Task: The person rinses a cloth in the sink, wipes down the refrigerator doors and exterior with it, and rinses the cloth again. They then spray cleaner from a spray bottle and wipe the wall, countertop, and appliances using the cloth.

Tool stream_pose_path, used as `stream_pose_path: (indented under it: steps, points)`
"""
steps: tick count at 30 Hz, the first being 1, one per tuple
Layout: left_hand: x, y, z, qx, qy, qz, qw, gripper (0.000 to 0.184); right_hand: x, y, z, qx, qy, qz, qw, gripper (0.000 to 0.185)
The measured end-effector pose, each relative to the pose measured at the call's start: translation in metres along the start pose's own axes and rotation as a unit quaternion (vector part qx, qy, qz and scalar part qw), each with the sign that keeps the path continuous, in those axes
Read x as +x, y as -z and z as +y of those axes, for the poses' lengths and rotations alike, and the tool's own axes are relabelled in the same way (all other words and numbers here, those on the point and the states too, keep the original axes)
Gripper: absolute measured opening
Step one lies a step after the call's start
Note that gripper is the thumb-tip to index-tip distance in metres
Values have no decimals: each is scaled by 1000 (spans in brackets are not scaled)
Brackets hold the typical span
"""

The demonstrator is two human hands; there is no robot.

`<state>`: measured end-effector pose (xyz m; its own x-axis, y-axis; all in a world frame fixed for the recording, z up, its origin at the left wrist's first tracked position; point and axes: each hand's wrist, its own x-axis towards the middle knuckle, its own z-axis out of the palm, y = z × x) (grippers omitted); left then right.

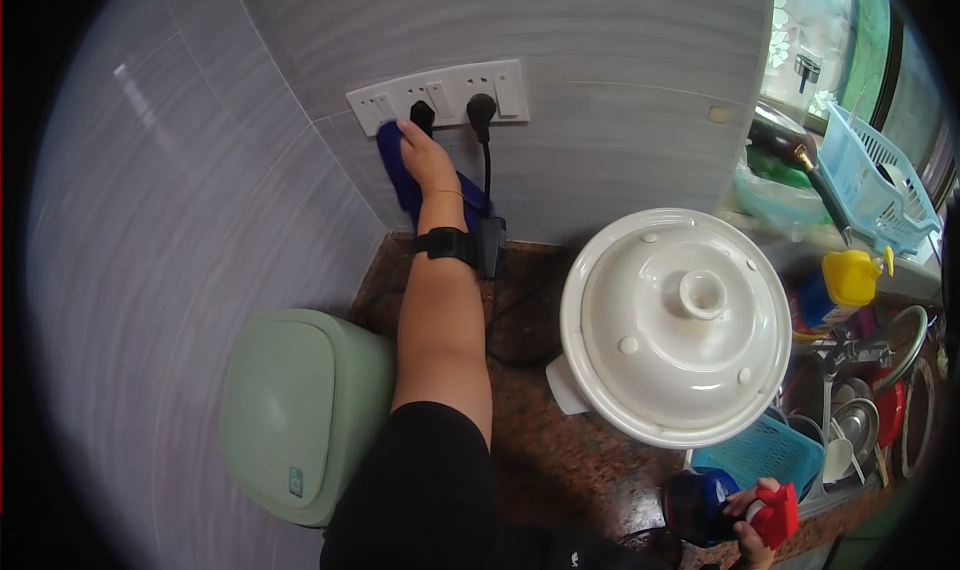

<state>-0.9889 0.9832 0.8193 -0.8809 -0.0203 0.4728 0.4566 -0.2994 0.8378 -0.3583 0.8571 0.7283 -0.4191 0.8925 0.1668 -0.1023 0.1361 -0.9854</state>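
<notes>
My left hand (pixel 428 160) reaches up to the wall and is closed on a dark blue cloth (pixel 397 170). It presses the cloth against the lower left edge of a white socket and switch panel (pixel 460 98). Part of the cloth hangs below the hand, behind my wrist. Close to the fingers is a black plug (pixel 422 117), and a second black plug (pixel 481 110) with a cord sits to its right. At the lower right, my right hand (pixel 752 530) grips a blue spray bottle (pixel 700 505) by its neck, just under the red spray head (pixel 777 516).
A white lidded pot (pixel 640 300) stands on the brown countertop (pixel 535 460). Left of my arm is a green lidded bin (pixel 290 410). A sink with dishes (pixel 855 425), a yellow-capped bottle (pixel 845 280) and a light blue basket (pixel 880 180) are at the right.
</notes>
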Motion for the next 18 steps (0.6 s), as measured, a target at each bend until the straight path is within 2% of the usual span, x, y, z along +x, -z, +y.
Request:
stream_pose_path:
  steps: [1,2,4,5,7,11,13,14,17,18]
  points:
    - [-3,-1,18,15,-39,-12,999,63,0,1,-1,-1,0,1,1000,69]
    - [-4,-5,26,15,-39,-14,999,63,0,1,-1,-1,2,4,1000,69]
    - [-8,-14,36,131,-136,-27,982,63,-2,1,1,4,1,7,1000,69]
    - [-13,-12,40,133,-139,-28,981,63,-3,2,1,21,-4,13,1000,70]
    - [-27,-7,47,219,-184,-84,955,59,1,3,4,39,-2,20,999,70]
    - [-42,-2,63,208,-181,-127,953,58,2,5,5,14,-3,14,1000,70]
    - [-47,-5,64,216,-253,-204,921,57,4,4,5,3,0,7,1000,71]
    - [-49,-9,59,136,-321,-192,918,58,4,2,4,3,0,6,1000,71]
    - [-46,-13,61,178,-309,-142,923,59,5,3,2,-21,-7,4,1000,71]
    - [-41,-18,65,163,-237,-110,951,59,4,3,2,-20,-12,4,1000,72]
